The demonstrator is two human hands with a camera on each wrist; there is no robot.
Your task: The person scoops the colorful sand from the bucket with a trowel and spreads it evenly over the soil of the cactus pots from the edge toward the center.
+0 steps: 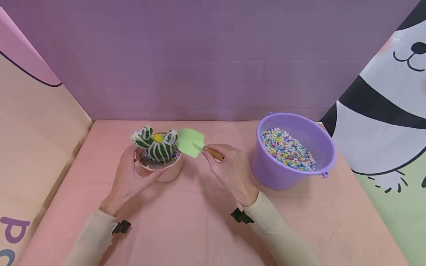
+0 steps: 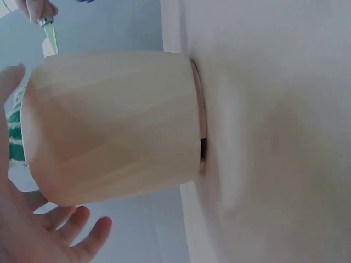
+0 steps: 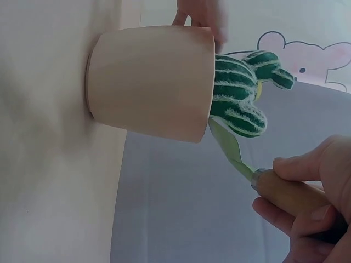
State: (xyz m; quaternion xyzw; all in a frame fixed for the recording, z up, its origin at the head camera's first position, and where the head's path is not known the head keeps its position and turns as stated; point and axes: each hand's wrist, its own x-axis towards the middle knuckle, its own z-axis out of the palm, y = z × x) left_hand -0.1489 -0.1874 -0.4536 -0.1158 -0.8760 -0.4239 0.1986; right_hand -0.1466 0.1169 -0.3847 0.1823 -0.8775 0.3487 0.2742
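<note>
A terracotta-coloured flower pot (image 1: 170, 173) stands upright on the table at the left, holding a fuzzy green-and-white toy cactus (image 1: 160, 152) with a yellow flower. My left hand (image 1: 128, 181) holds the pot at its rim, thumb across the front and fingers round the far left side. In my right hand (image 1: 231, 169) I grip the wooden handle of a garden trowel (image 3: 290, 194). Its light green blade (image 1: 190, 142) tilts with the tip at the pot's right rim, beside the cactus. Inside the pot, grey fill with some coloured beads shows around the cactus base.
A purple bucket (image 1: 276, 179) stands to the right of my right hand. Small multicoloured beads (image 1: 287, 151) lie inside it. The table (image 1: 179, 229) has a pink cover. A purple backdrop (image 1: 206, 74) rises behind, with printed cartoon panels at both sides.
</note>
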